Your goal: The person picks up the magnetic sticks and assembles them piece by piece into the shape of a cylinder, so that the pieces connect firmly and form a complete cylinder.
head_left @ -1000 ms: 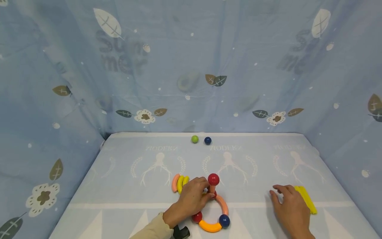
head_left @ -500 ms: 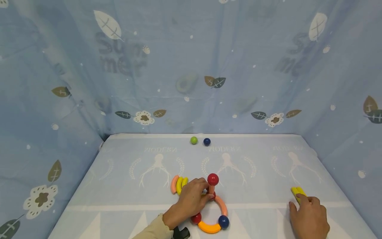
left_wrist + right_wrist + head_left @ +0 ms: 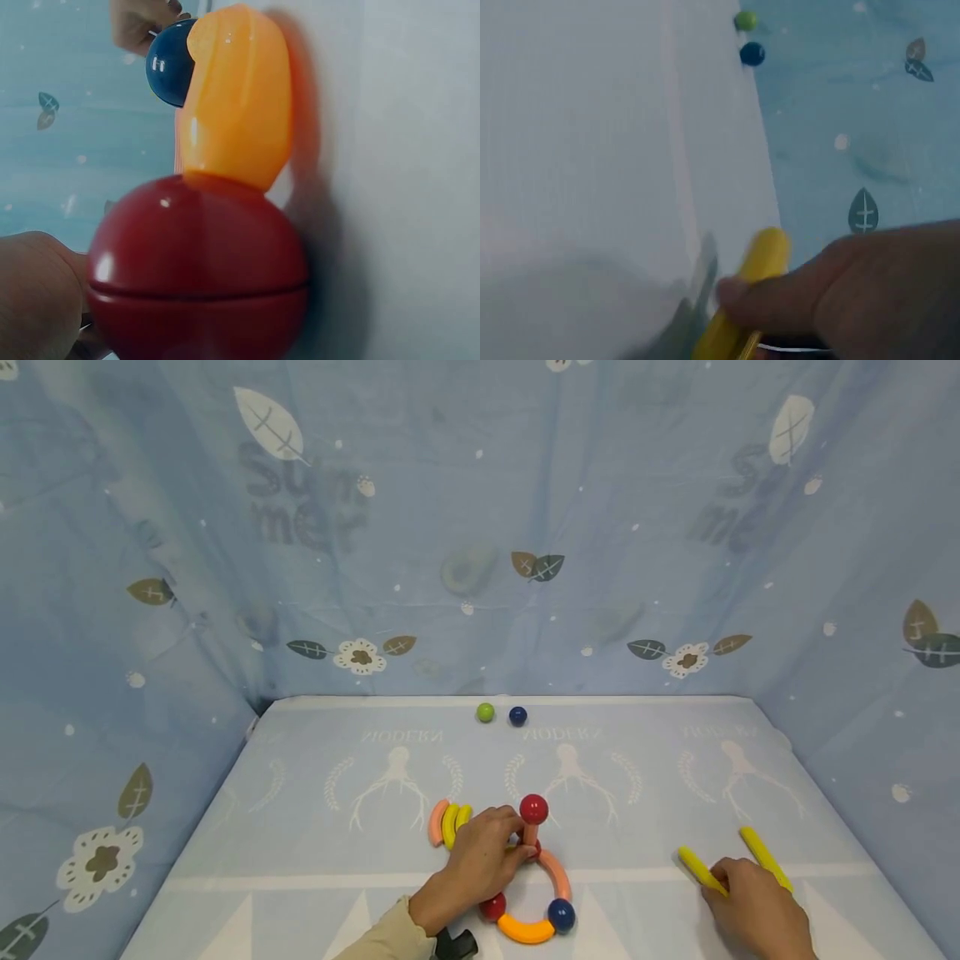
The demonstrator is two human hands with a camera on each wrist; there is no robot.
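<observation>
In the head view a toy ring of balls and curved rods lies on the table, with an orange curved rod [image 3: 527,931], a blue ball [image 3: 561,915], a pink curved rod [image 3: 556,874] and a red ball [image 3: 492,907]. From its far side rises a short pink rod [image 3: 530,835] topped by another red ball [image 3: 534,809]. My left hand [image 3: 487,843] holds the ring at that upright's base, thumb over a further red ball there. To the right, my right hand [image 3: 757,906] pinches a straight yellow rod [image 3: 699,867]. A second yellow rod [image 3: 765,857] lies beside that hand.
Left of the ring lie a pink curved piece [image 3: 438,823] and yellow curved pieces [image 3: 450,825]. A green ball [image 3: 485,712] and a blue ball [image 3: 517,717] sit at the table's far edge. Cloth walls enclose the table. Something black [image 3: 456,945] shows under the left wrist.
My right hand went to the pair of yellow rods, took one and drew it leftward, apart from the other. The left hand stays at the ring.
</observation>
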